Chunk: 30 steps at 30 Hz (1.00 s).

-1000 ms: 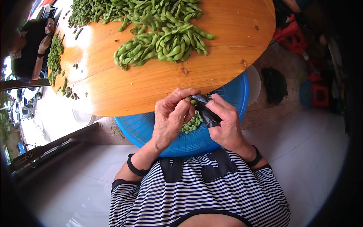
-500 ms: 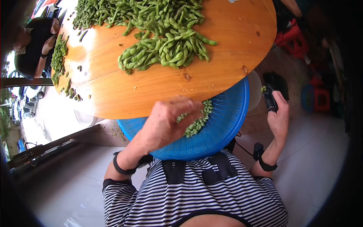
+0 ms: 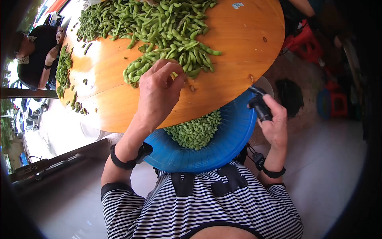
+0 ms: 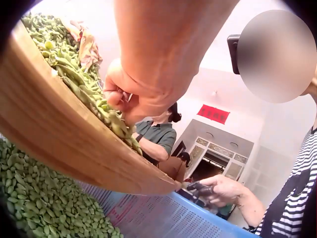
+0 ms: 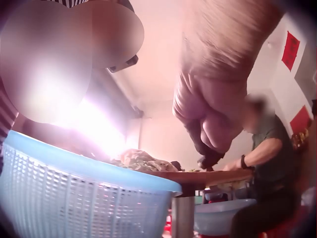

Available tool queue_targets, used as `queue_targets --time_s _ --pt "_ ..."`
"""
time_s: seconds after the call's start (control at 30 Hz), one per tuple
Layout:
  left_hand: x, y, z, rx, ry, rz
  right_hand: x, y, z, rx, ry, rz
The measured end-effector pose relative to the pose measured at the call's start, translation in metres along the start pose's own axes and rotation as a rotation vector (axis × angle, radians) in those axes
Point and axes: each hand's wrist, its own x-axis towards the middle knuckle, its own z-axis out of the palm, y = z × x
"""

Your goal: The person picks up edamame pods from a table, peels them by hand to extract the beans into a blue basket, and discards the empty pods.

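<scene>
My left hand (image 3: 159,85) is over the near edge of a heap of green soybean pods (image 3: 139,65), its fingers curled and pinching a pod. In the left wrist view its fingertips are down among the pods. My right hand (image 3: 274,123) is held off the table's right edge, above the basket's right rim. Black covers (image 3: 262,111) sleeve its thumb and forefinger, which stand apart. Below the hands, a blue basket (image 3: 238,135) holds shelled green beans (image 3: 195,131).
The wooden table (image 3: 227,75) overhangs the basket. Small dark pods (image 3: 63,71) lie along its left side, where another person (image 3: 36,59) sits. Red stools (image 3: 308,44) and a dark bag (image 3: 288,95) stand on the floor at right.
Both hands parted from close together above the basket. The left went up to the pods on the table; the right swung out right, then came partway back. More shelled beans show in the basket.
</scene>
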Motion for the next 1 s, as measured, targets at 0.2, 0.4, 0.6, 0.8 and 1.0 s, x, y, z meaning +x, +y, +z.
queue_targets --time_s 0.2,0.4,0.6,0.8,1.0 --pt "-0.002 -0.01 0.004 0.139 0.032 0.194 0.006 -0.006 0.046 0.107 -0.214 -0.116" --pt "-0.028 0.019 -0.001 -0.011 -0.128 -0.003 0.004 -0.015 0.048 0.19 -0.237 0.008" --pt "-0.061 0.016 0.017 -0.484 -0.245 -0.185 -0.003 -0.014 0.057 0.661 -0.396 0.283" --pt "-0.067 0.027 0.015 -0.89 -0.185 -0.465 -0.004 -0.008 0.057 0.853 -0.484 0.263" --pt "-0.071 0.018 0.015 -0.842 -0.297 -0.464 -0.007 -0.014 0.054 0.584 -0.447 0.189"
